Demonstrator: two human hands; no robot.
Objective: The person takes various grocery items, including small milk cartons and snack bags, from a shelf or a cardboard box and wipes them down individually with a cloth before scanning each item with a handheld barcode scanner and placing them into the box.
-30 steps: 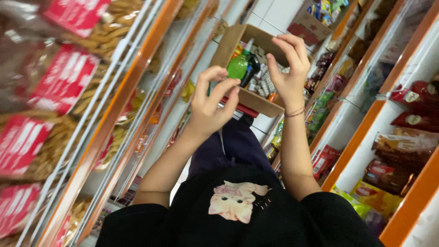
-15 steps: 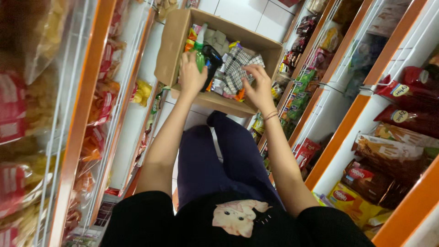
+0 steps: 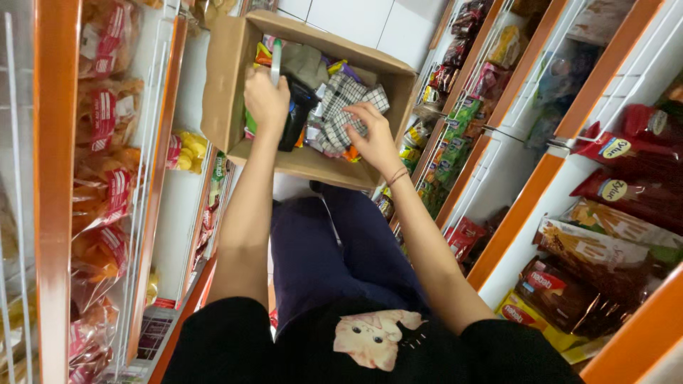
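In the head view, the left hand (image 3: 267,99) is closed around a green bottle (image 3: 276,53), holding it upright over the left part of an open cardboard box (image 3: 226,78) on the far floor. The right hand (image 3: 373,135), fingers spread and curled, presses on a checked packet (image 3: 345,107) in the box's right half. Orange-edged shelves (image 3: 523,206) of snack bags (image 3: 612,242) flank the aisle on both sides.
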